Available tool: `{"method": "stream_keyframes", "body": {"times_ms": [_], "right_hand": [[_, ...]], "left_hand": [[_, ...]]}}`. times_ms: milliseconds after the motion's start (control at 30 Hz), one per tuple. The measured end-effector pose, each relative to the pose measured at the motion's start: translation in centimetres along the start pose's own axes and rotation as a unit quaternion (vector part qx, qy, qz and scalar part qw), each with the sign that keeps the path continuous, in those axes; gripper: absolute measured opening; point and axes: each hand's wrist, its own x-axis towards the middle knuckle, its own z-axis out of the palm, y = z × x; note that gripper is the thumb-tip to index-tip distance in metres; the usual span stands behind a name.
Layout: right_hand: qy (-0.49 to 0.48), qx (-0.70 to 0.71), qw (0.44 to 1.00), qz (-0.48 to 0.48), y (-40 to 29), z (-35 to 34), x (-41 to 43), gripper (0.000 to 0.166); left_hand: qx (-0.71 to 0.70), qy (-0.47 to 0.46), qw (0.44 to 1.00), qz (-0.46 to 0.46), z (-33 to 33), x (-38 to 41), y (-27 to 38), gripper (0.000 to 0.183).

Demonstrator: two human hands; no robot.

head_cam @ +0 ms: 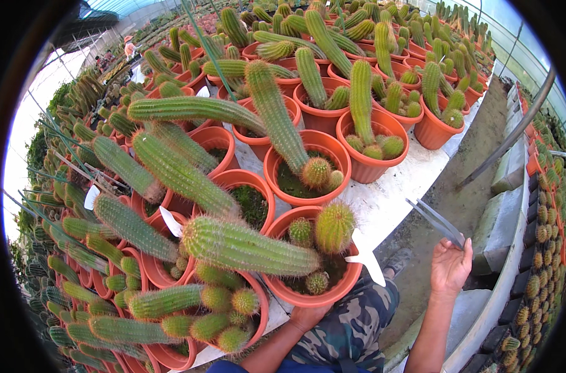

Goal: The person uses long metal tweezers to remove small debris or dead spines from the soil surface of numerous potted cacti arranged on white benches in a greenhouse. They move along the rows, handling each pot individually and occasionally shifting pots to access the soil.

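My left hand (308, 317) is against the near side of an orange plastic plant pot (313, 298), its fingers hidden by the pot. In that pot grow a long columnar cactus (250, 247) leaning far to the left, a rounder upright cactus (335, 227) and several small offsets. A white plant label (369, 261) sticks out over the pot's right rim. Off to the right, above the walkway, my right hand (450, 268) grips long metal tweezers (436, 220) near their joined end. Their tips point up and left, slightly apart, with nothing between them.
Several potted cacti crowd the white bench (380, 200), many leaning, spines exposed. A concrete walkway (432, 196) runs along its right side, with a slanting pole (506, 135) over it. Small cacti in black pots (520, 289) line the right. Another person (130, 47) stands far back left.
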Motion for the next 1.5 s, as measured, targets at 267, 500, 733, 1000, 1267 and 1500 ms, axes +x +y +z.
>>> {"method": "stream_keyframes", "body": {"times_ms": [267, 500, 733, 1000, 1267, 1500], "right_hand": [[-0.007, -0.017, 0.999, 0.032, 1.3, -0.6, 1.5, 0.028], [-0.003, -0.054, 0.998, 0.030, 2.0, 1.6, 3.2, 0.024], [0.007, -0.085, 0.996, -0.015, 2.3, 3.1, 4.6, 0.023], [0.028, -0.096, 0.994, -0.036, 2.6, 2.2, 5.1, 0.022], [-0.008, -0.158, 0.986, -0.056, 3.7, 3.5, 5.4, 0.020], [-0.093, -0.233, 0.965, -0.083, 5.3, 5.3, 5.9, 0.023]], "left_hand": [[0.838, -0.087, 0.494, 0.213, 2.4, -0.5, -1.7, 0.051], [0.709, -0.109, 0.677, 0.164, 6.8, -3.1, -4.4, 0.052], [0.876, -0.060, 0.441, 0.185, 3.4, -0.9, -2.8, 0.050], [0.860, -0.060, 0.461, 0.208, 1.2, 0.5, -1.5, 0.046], [0.092, -0.039, 0.995, -0.029, 6.2, -2.9, -4.6, 0.047], [-0.083, 0.020, 0.992, -0.097, 5.0, -2.2, -3.1, 0.043]]}}
